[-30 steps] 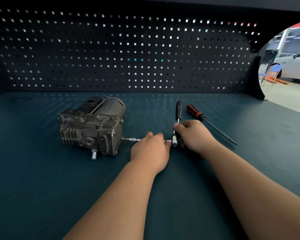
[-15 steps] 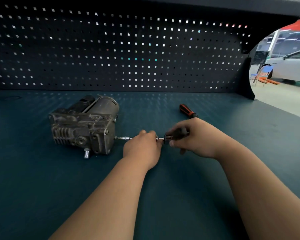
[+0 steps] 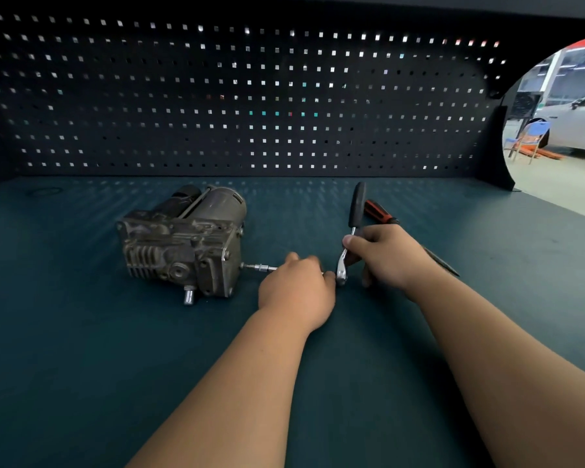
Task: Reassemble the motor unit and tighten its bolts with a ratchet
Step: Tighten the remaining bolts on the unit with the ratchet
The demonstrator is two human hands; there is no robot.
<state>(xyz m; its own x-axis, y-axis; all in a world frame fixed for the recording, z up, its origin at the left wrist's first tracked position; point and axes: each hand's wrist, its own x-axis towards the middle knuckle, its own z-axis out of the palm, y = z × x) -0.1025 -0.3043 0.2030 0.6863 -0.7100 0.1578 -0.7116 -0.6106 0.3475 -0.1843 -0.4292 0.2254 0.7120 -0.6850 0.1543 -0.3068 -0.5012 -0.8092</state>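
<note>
At ten o'clock on the bench mat [image 3: 81, 332]: motor unit [image 3: 183, 244], extension bar [image 3: 259, 267] meeting its right face. Left hand [image 3: 296, 292] closed around the bar's near end, fingertips out of sight. Right hand [image 3: 389, 256] gripping the ratchet [image 3: 356, 206] low on its shaft, handle pointing to twelve. At one o'clock, screwdriver [image 3: 380, 212], blade mostly hidden behind the right hand.

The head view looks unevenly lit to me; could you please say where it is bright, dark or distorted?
Head view: bench dim, pegboard darker, its backlit hole rows bowed by the wide lens; opening at right washed out; motor unit, ratchet in the right hand and extension in the left hand are sharp.
</note>
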